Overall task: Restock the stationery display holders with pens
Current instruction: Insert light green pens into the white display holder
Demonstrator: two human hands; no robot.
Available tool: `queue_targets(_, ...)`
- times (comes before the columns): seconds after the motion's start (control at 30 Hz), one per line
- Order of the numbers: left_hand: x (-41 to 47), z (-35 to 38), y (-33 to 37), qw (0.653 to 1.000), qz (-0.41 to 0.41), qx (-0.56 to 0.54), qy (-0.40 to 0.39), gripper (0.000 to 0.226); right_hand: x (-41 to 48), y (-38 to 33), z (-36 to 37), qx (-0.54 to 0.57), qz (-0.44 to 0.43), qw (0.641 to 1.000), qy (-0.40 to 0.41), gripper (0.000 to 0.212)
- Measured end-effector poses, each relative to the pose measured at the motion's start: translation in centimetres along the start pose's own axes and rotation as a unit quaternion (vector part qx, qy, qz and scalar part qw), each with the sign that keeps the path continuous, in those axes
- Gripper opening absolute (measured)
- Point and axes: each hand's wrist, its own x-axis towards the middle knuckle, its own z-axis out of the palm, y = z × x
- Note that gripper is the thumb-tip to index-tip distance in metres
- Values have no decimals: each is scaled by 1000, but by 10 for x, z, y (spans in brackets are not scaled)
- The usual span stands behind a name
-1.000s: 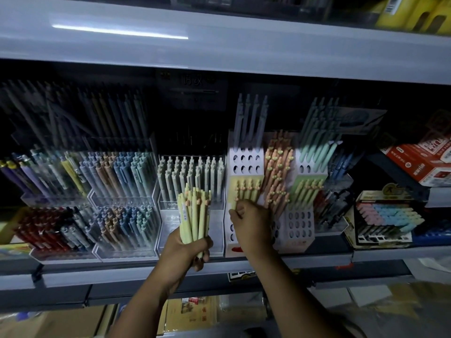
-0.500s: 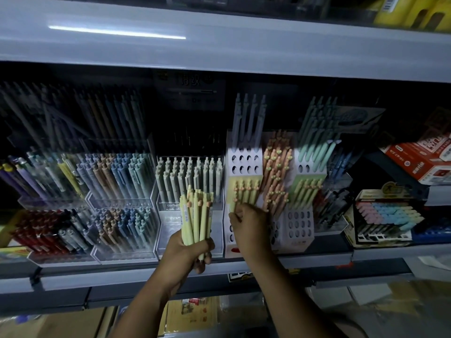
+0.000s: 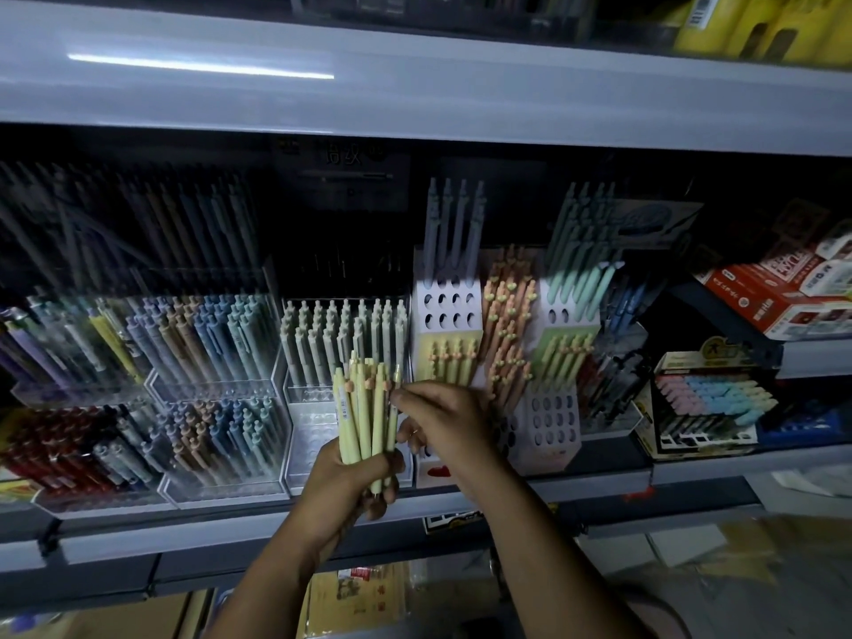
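Note:
My left hand (image 3: pixel 352 477) grips a bundle of pale yellow-green pens (image 3: pixel 366 417) upright in front of the shelf. My right hand (image 3: pixel 445 419) has come across to the bundle, and its thumb and forefinger pinch the top of the rightmost pen. Just behind stands the white holder with round holes (image 3: pixel 449 311); its yellow lower tier (image 3: pixel 452 362) holds several matching yellow pens, and its upper holes are mostly empty with grey-blue pens at the back.
Clear acrylic holders with cream pens (image 3: pixel 343 334) and blue, brown and red pens (image 3: pixel 203 343) fill the shelf to the left. Peach pens (image 3: pixel 507 315), green pens (image 3: pixel 565 357), another perforated holder (image 3: pixel 551 422) and boxed stationery (image 3: pixel 705 403) stand to the right. A grey shelf (image 3: pixel 415 85) hangs overhead.
My right hand has left the yellow tier of the white holder and moved left to the bundle in my left hand, where it now pinches one pen.

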Motion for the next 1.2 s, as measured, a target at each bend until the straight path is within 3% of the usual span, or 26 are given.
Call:
queue_targets(0.17,1,0,0,1000,8,10,9,53,-2,6,-4,1,8,1000,-23,11)
queue_targets(0.3,1,-3,-3,1000,9,-9,24,46,2,6,-12,72,-36,994,79,14)
queue_targets(0.43,-3,-3,-1,1000,11,-25,7,56,8,5,-23,95,-73,977,177,16)
queue_targets(0.6,-4,-2,0,1000,8,-23,-3,59,12,13,-33,-26,-100,965,242,14)
queue_targets(0.8,-4,-3,2,1000,10,-20,-6,59,18,33,-34,-179,-150,936,263,23)
queue_targets(1.2,-5,-4,4,1000,11,-26,-2,57,32,59,-26,-270,-117,931,217,26)
